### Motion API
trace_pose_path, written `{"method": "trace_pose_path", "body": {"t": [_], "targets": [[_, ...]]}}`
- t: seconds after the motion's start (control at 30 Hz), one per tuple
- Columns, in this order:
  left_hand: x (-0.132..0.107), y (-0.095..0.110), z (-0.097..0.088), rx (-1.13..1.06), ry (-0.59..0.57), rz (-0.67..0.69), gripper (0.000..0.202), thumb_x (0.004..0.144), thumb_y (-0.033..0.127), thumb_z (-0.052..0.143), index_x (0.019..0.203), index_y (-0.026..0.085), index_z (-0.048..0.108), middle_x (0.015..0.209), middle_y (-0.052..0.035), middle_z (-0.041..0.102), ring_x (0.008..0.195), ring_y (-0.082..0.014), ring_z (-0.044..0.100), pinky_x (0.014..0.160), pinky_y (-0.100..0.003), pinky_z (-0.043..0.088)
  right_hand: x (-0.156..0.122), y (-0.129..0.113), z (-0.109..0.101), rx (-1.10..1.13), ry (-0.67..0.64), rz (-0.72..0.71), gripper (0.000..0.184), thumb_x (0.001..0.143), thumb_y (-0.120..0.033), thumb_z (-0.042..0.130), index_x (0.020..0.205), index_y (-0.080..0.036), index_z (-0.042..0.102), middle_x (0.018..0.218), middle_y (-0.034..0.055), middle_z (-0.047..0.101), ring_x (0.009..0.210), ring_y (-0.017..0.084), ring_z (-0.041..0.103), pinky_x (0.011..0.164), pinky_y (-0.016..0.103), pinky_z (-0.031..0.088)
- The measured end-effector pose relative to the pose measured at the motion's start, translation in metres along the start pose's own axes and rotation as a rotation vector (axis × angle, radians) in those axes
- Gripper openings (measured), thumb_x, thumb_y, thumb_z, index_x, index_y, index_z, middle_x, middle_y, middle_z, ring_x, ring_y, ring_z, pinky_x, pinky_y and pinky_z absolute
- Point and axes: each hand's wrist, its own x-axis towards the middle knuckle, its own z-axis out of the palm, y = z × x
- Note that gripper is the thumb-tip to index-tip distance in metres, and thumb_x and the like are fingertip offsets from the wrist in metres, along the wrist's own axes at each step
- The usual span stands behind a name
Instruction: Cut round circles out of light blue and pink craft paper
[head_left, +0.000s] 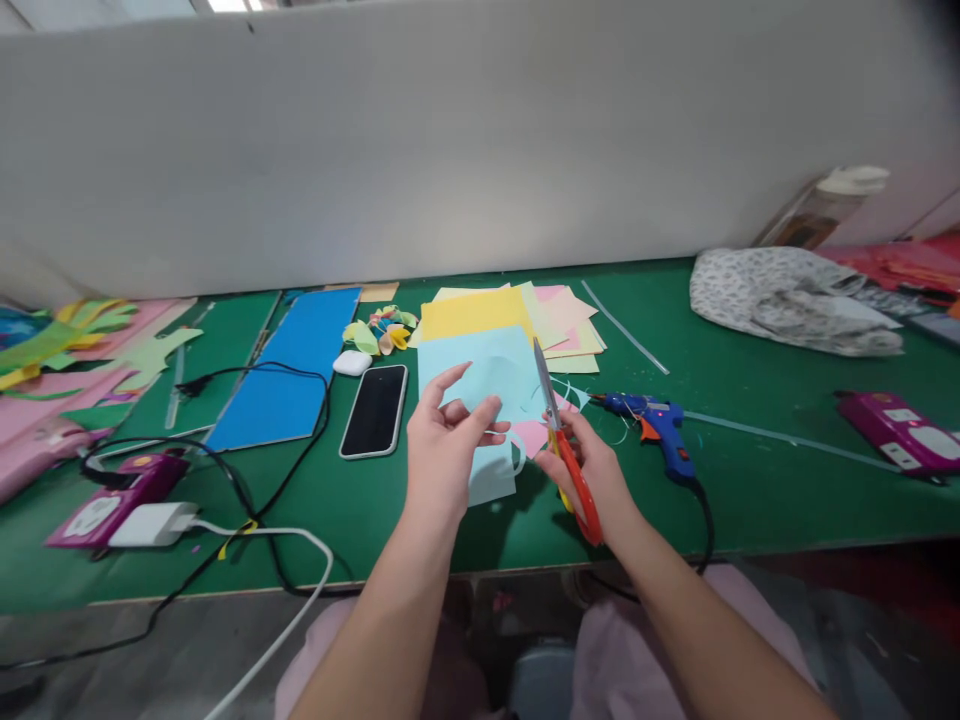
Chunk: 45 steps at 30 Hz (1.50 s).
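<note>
My left hand (454,430) has its thumb and fingers closed on a rounded piece of light blue paper (504,378), whose outline blends into the light blue sheet (435,360) beneath. In my right hand (592,455) is a pair of scissors (546,385) with red and yellow handles. The blades point away from me, close together, at the right side of the rounded paper. A curled light blue offcut (519,452) hangs below my left fingertips. Pink paper (529,438) shows between my hands. Thin blue trimmings (574,392) lie right of the blades.
Right of my hands lies a blue hot glue gun (652,420) on its cable. To the left are a phone (375,410), a white earbud case (352,362), paper petals (382,330) and a blue board (292,350). Yellow paper (472,312) is stacked behind. Cables cross the green table (360,520).
</note>
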Motion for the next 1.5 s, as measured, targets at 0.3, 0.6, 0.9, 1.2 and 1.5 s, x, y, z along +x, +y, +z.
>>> {"method": "trace_pose_path", "body": {"t": [0.3, 0.6, 0.9, 1.2, 1.5], "targets": [[-0.008, 0.004, -0.001, 0.32, 0.187, 0.31, 0.027, 0.07, 0.032, 0.071, 0.093, 0.02, 0.063, 0.074, 0.0031, 0.059, 0.058, -0.0087, 0.056, 0.05, -0.019, 0.048, -0.008, 0.013, 0.007, 0.105, 0.061, 0.018, 0.05, 0.076, -0.034, 0.062, 0.12, -0.019, 0.044, 0.087, 0.0044, 0.062, 0.067, 0.017, 0.061, 0.063, 0.03, 0.051], [0.004, -0.008, -0.012, 0.142, 0.028, 0.15, 0.022, 0.073, 0.037, 0.069, 0.067, 0.017, 0.061, 0.059, 0.0055, 0.046, 0.052, -0.0068, 0.047, 0.05, -0.019, 0.046, -0.017, 0.009, -0.011, 0.522, -0.121, 0.391, 0.045, 0.065, -0.043, 0.075, 0.094, -0.016, 0.053, 0.068, -0.0015, 0.058, 0.055, 0.016, 0.06, 0.056, 0.032, 0.049], [0.006, -0.012, -0.012, 0.133, -0.029, 0.053, 0.029, 0.067, 0.028, 0.074, 0.09, 0.021, 0.058, 0.058, 0.0081, 0.05, 0.058, -0.0084, 0.051, 0.055, -0.023, 0.056, -0.022, 0.012, -0.01, 0.785, -0.237, 0.337, 0.073, 0.057, -0.057, 0.076, 0.115, -0.019, 0.057, 0.07, -0.0025, 0.051, 0.053, 0.009, 0.039, 0.051, 0.024, 0.034], [0.005, -0.01, -0.011, 0.251, -0.161, 0.028, 0.014, 0.074, 0.031, 0.067, 0.077, 0.017, 0.067, 0.065, 0.0035, 0.057, 0.049, -0.0064, 0.052, 0.051, -0.019, 0.047, -0.018, 0.025, -0.014, 0.701, -0.277, 0.315, 0.081, 0.053, -0.069, 0.07, 0.121, -0.027, 0.058, 0.073, 0.0001, 0.049, 0.056, 0.011, 0.037, 0.046, 0.023, 0.03], [0.008, -0.021, -0.003, -0.074, -0.077, -0.121, 0.034, 0.064, 0.024, 0.075, 0.091, 0.021, 0.054, 0.065, 0.0062, 0.06, 0.055, -0.008, 0.06, 0.045, -0.015, 0.042, -0.02, 0.017, -0.011, 0.685, -0.316, 0.246, 0.086, 0.052, -0.08, 0.063, 0.12, -0.027, 0.055, 0.075, 0.0004, 0.048, 0.057, 0.013, 0.041, 0.05, 0.025, 0.035]]}}
